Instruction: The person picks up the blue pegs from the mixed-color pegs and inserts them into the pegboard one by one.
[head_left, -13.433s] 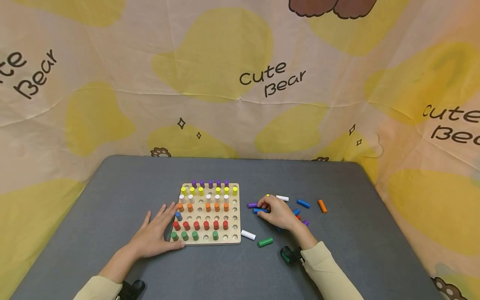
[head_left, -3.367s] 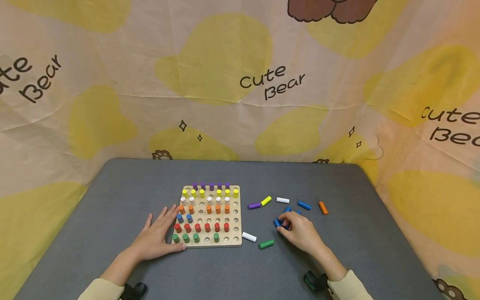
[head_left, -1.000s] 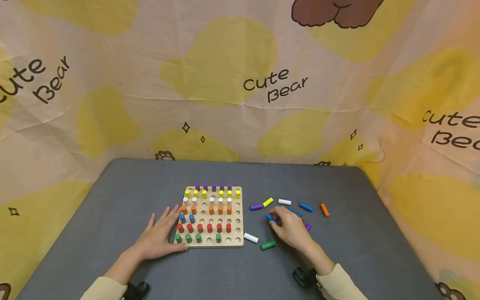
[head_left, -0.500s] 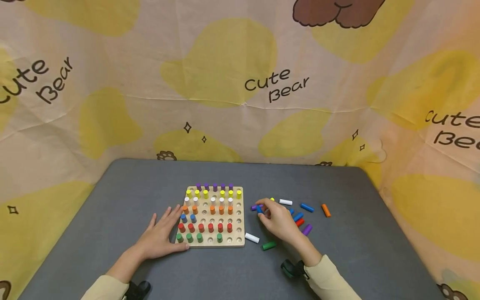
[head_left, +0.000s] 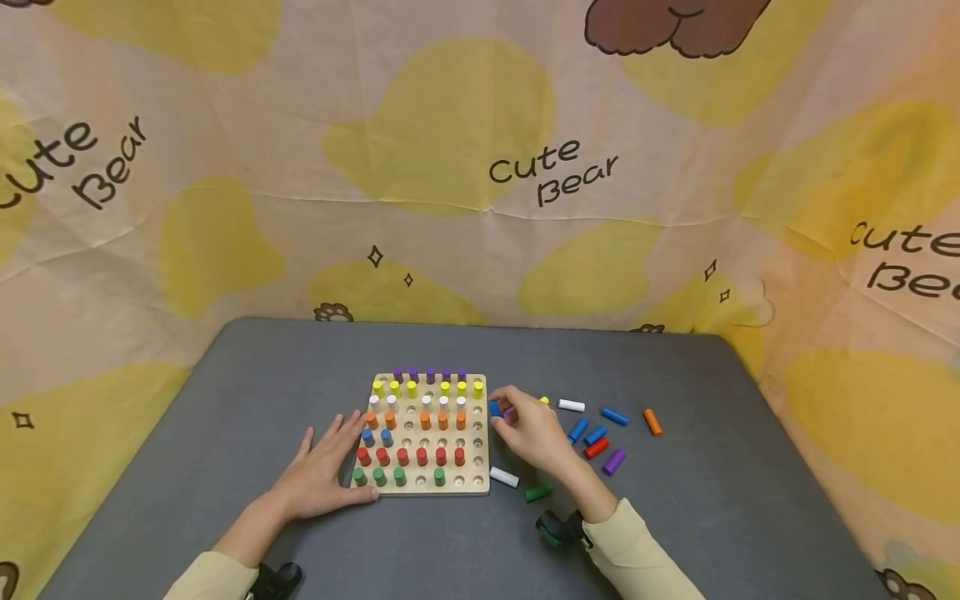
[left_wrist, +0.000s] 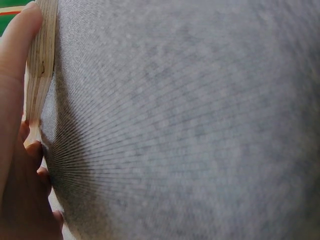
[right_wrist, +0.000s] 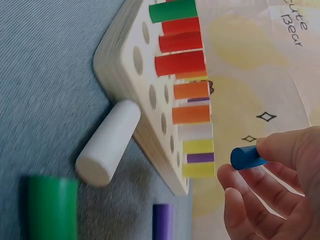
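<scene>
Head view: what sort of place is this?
Probably an indoor tabletop play or recording corner: a grey table, a "Cute Bear" cloth behind it, and a pegboard with coloured pegs.

Cream left sleeve (head_left: 213,577), cream right sleeve (head_left: 641,550), black wrist cameras (head_left: 553,525), bare left hand (head_left: 315,475), bare right hand (head_left: 536,429)

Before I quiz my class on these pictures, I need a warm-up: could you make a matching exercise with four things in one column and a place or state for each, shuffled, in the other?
Things:
1. One blue peg
2. Pegboard
3. Loose orange peg
4. Loose green peg

Places or states, in the head view:
A. Farthest right of those lying loose
B. Pinched in the right-hand grip
C. Nearest the person of those lying loose
D. Partly filled

Pairs: 1-B, 2-D, 3-A, 4-C
</scene>
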